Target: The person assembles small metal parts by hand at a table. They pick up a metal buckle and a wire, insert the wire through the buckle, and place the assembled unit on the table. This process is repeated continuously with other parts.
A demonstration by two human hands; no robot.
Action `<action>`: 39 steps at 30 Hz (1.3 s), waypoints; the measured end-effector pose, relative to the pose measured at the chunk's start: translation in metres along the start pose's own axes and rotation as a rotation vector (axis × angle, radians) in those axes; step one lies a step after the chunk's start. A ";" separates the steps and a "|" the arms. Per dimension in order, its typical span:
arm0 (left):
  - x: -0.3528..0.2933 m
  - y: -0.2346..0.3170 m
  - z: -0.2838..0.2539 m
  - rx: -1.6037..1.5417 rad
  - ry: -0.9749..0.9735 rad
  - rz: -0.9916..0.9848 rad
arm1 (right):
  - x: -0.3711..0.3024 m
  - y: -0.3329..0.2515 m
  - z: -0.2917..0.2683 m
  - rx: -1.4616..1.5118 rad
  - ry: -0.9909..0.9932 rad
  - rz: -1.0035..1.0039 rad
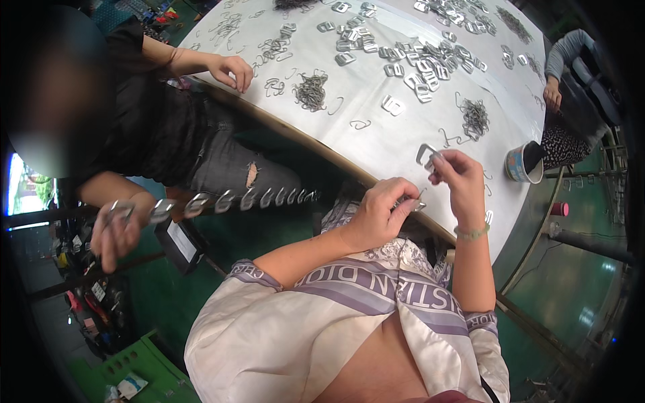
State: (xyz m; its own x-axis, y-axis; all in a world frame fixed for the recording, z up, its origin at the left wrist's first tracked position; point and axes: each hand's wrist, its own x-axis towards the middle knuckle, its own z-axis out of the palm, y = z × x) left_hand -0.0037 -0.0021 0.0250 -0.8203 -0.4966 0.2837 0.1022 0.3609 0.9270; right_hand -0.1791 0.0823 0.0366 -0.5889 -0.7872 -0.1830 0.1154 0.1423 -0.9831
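Note:
My right hand (462, 183) pinches a flat silver metal buckle (424, 154) with a rectangular opening, raised over the near edge of the table. Just to its left, my left hand (384, 213) is closed, thumb and fingertips together, on a small metal piece (418, 205) with a thin wire end sticking up. The fingers cover most of that piece, so its exact shape is hidden. Both hands are close together but apart. Beyond them a pile of wire hooks (475, 119) lies on the white tabletop (376, 144), with a single buckle (393, 105) farther left.
Many more buckles (426, 64) are heaped mid-table, and another hook pile (311, 91) lies left. A patterned tub (524, 163) stands at the right edge. At left a co-worker's hand (121, 232) is by a hanging row of buckles (225, 201); another person (578, 67) sits right.

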 end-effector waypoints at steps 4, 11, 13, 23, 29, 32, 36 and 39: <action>0.002 0.000 0.007 0.026 0.004 -0.013 | -0.041 -0.006 0.003 -0.022 0.022 -0.051; 0.000 -0.005 0.016 0.149 -0.120 0.026 | -0.072 -0.002 0.007 -0.429 0.172 -0.339; 0.003 -0.007 0.013 0.112 -0.201 0.039 | -0.079 -0.003 0.006 -0.424 0.192 -0.354; 0.083 -0.081 0.054 0.514 -0.157 0.250 | -0.107 0.015 0.003 -0.355 0.241 -0.328; 0.103 -0.076 0.098 0.942 -0.263 0.297 | -0.116 0.019 0.004 -0.302 0.285 -0.293; 0.106 -0.069 0.106 1.036 -0.330 0.262 | -0.118 0.019 0.001 -0.314 0.251 -0.265; 0.110 -0.078 0.103 1.092 -0.374 0.344 | -0.118 0.014 0.002 -0.292 0.237 -0.263; 0.117 -0.090 0.083 0.848 -0.332 0.271 | -0.117 0.013 0.003 -0.259 0.245 -0.262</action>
State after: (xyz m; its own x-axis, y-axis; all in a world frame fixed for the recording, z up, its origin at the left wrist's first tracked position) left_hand -0.1557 -0.0277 -0.0457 -0.9600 -0.1094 0.2576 -0.0232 0.9484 0.3161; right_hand -0.1062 0.1745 0.0457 -0.7475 -0.6556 0.1068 -0.2488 0.1273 -0.9602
